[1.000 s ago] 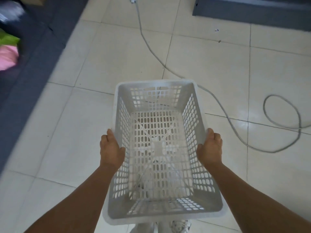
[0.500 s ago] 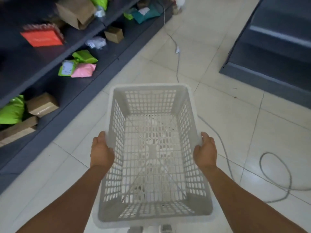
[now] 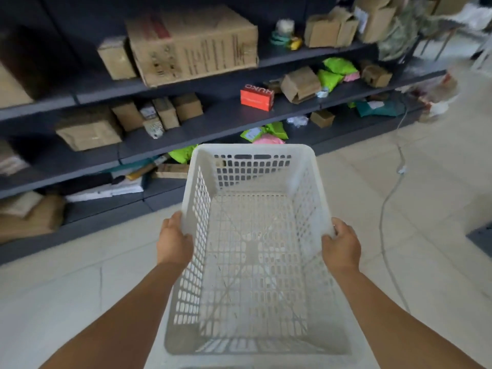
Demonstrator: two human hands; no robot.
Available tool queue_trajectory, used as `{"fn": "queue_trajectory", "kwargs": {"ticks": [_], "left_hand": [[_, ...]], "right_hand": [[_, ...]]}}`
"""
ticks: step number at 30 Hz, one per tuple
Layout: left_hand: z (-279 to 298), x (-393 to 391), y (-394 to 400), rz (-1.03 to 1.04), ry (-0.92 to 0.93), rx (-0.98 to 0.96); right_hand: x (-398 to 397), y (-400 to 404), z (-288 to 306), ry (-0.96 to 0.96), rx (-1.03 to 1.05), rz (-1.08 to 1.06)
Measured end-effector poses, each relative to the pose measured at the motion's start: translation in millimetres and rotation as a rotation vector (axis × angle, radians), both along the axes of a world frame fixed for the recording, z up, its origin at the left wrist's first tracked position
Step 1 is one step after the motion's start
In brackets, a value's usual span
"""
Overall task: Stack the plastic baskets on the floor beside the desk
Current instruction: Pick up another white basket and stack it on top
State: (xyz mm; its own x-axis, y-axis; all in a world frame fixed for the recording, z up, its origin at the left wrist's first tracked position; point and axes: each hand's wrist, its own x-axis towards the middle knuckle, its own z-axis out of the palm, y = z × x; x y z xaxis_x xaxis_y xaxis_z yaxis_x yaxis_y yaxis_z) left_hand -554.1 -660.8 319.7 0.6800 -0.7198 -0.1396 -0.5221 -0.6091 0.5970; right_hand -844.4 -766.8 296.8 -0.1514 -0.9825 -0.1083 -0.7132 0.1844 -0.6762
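I carry a white perforated plastic basket in front of me, above the tiled floor, its open top facing up and nothing inside it. My left hand grips its left rim and my right hand grips its right rim, both about halfway along the long sides. No other basket and no desk is in view.
Dark shelving with cardboard boxes, green and pink parcels and a red box runs across the back and left. A grey cable trails over the pale floor tiles on the right. A dark unit's corner shows at the right edge.
The view has swung up and left from the bare floor and cable to the shelving. The basket stays held in both hands in the same grip.
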Motion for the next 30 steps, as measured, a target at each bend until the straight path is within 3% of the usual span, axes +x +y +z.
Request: {"fn": "queue_trajectory", "kwargs": {"ticks": [12,23,30], "left_hand": [[63.0,159.9,170.2,0.467,-0.008,-0.08],[105.3,302.3,343.4,0.769,-0.121,-0.173],[135.2,353.3,442.0,0.983,-0.132,-0.192]], "right_hand": [[234.0,53.7,53.2,-0.069,-0.04,0.448],[445.1,173.2,101.3,-0.127,-0.079,0.72],[565.9,247.7,125.3,-0.159,-0.083,0.9]]}}
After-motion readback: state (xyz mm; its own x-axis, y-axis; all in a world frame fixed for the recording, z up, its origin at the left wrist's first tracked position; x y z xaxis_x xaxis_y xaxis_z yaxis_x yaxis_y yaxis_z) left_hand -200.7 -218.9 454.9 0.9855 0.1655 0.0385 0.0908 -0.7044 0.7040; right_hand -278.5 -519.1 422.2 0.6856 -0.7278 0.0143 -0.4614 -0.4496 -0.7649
